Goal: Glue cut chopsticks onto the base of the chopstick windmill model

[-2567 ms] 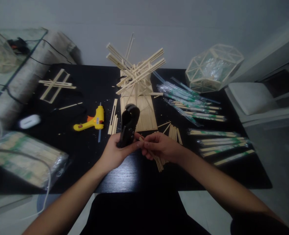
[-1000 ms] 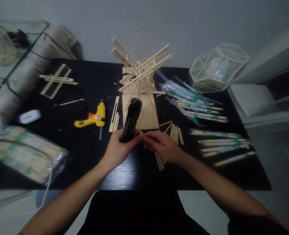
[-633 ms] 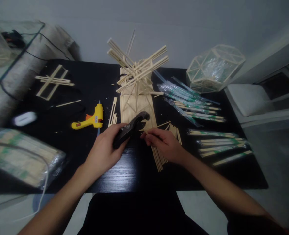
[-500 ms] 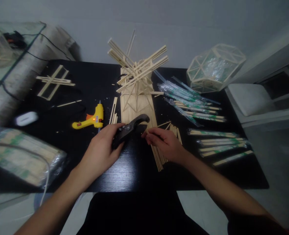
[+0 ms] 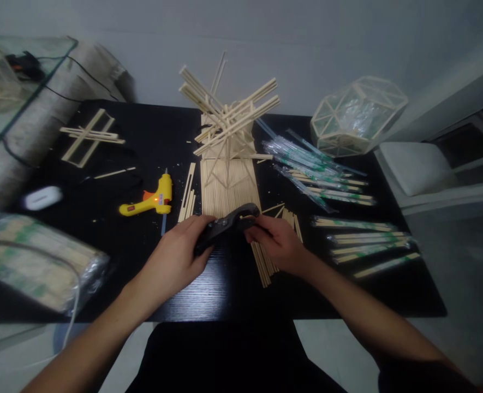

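My left hand point(image 5: 184, 243) is wrapped round a pair of black shears point(image 5: 220, 228) with a hooked jaw, held over the front of a flat mat of wooden sticks point(image 5: 228, 191). Pinched in my right hand point(image 5: 280, 243) is a wooden stick point(image 5: 242, 216), mostly hidden by the fingers. Its small pale end shows between the jaws of the shears. Behind the hands, a framework of crossed sticks point(image 5: 228, 123) stands on the mat. Several short cut sticks point(image 5: 189, 199) lie left of the mat, and more loose sticks point(image 5: 292, 221) lie to its right.
A yellow glue gun point(image 5: 157, 199) with its light on lies left of the mat. Plastic-wrapped chopsticks point(image 5: 327, 174) are spread over the right side of the black table point(image 5: 266, 305). A large wrapped bundle point(image 5: 40, 262) lies at left. A faceted stick frame point(image 5: 358, 117) stands at back right.
The jaws of the shears have come closer together, around the stick's end. My hands have drawn nearer each other, the left moving slightly right.
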A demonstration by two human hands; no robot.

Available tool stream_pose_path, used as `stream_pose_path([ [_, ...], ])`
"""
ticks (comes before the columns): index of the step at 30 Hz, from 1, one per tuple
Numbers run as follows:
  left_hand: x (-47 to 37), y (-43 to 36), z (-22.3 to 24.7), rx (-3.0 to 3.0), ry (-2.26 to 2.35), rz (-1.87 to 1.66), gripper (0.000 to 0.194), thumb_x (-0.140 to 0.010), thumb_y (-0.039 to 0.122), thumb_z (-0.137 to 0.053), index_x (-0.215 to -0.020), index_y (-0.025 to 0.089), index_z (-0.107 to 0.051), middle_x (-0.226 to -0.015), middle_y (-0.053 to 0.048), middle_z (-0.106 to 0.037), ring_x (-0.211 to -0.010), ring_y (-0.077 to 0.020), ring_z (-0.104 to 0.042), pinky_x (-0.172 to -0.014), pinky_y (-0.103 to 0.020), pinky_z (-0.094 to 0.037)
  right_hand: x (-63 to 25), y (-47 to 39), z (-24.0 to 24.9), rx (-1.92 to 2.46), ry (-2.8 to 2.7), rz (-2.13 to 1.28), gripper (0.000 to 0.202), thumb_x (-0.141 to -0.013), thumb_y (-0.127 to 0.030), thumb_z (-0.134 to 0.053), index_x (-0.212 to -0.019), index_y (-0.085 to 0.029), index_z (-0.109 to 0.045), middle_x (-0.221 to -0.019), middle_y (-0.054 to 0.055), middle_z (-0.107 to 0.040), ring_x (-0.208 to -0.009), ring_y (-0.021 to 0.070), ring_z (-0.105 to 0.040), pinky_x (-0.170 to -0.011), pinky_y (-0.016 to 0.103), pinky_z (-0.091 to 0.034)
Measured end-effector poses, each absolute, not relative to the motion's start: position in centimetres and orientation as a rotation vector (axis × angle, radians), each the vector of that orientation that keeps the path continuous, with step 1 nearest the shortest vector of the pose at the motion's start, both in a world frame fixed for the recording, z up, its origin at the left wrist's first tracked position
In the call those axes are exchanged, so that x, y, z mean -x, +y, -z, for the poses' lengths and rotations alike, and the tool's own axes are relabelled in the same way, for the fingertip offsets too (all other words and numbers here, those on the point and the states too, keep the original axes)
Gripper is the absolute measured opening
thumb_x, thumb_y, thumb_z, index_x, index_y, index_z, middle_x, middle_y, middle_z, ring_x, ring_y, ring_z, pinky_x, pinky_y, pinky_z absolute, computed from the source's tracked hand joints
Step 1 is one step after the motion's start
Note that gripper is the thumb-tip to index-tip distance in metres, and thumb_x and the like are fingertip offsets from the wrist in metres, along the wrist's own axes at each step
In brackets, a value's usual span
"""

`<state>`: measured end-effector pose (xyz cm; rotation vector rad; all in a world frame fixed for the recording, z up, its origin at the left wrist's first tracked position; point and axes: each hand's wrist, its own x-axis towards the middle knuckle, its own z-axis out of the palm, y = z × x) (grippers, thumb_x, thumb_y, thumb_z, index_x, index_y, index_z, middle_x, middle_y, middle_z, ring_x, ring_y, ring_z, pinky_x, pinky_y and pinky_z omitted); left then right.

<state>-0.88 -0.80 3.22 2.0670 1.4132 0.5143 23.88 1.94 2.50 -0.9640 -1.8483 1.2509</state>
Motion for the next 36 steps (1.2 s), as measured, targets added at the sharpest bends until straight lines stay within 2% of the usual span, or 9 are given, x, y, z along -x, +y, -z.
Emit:
stream_pose_path([
  [10, 0.47, -0.8, -3.79, -2.07, 1.419, -0.452, 0.018, -0.091, 0.017, -0.056, -0.108, 0.022, -0.06, -0.095, -0.005, -0.069, -0.084, -0.0227, -0.069, -0.073, -0.034, -0.053, -23.96, 1.96, -2.58, 0.996, -1.859, -1.277, 0.028, -0.105, -0.029, -0.051, -0.079, -0.022, -0.058, -0.074, 0.0, -0.063, -0.068, 0.0145, -0.058, -0.071, 0.027, -0.047],
  [16, 0.31, -0.74, -3.47, -2.092, 1.447, -0.42, 0.015, -0.091, 0.017, -0.056, -0.105, 0.022, -0.057, -0.093, -0.004, -0.067, -0.082, -0.0222, -0.067, -0.072, -0.034, -0.052, -23.9, 2.03, -2.55, 0.986, -1.844, -1.273, 0.026, -0.104, -0.025, -0.052, -0.078, -0.022, -0.056, -0.072, -0.001, -0.061, -0.067, 0.0133, -0.057, -0.071, 0.026, -0.046],
  [23, 0.36, -0.62, -3.79, -2.101, 1.424, -0.357, 0.024, -0.092, 0.018, -0.056, -0.115, 0.023, -0.057, -0.099, -0.006, -0.065, -0.089, -0.0243, -0.067, -0.078, -0.038, -0.054, -24.2, 2.21, -2.48, 0.95, -1.809, -1.386, 0.029, -0.106, -0.028, -0.052, -0.078, -0.021, -0.057, -0.072, -0.002, -0.057, -0.066, 0.0124, -0.051, -0.07, 0.026, -0.045],
  [29, 0.47, -0.64, -3.73, -2.115, 1.397, -0.371, 0.017, -0.092, 0.019, -0.055, -0.108, 0.023, -0.056, -0.094, -0.005, -0.066, -0.081, -0.0226, -0.067, -0.072, -0.035, -0.052, -24.3, 2.25, -2.45, 0.929, -1.738, -1.516, 0.036, -0.106, -0.043, -0.054, -0.078, -0.02, -0.058, -0.071, -0.001, -0.054, -0.063, 0.0123, -0.046, -0.064, 0.027, -0.042],
  [36, 0.22, -0.85, -3.83, -2.108, 1.445, -0.359, 0.011, -0.09, 0.016, -0.054, -0.097, 0.024, -0.052, -0.083, -0.002, -0.066, -0.067, -0.0204, -0.064, -0.062, -0.032, -0.047, -24.26, 2.22, -2.42, 0.971, -1.755, -1.503, 0.037, -0.107, -0.043, -0.053, -0.078, -0.02, -0.058, -0.07, -0.002, -0.052, -0.063, 0.012, -0.045, -0.063, 0.027, -0.041],
])
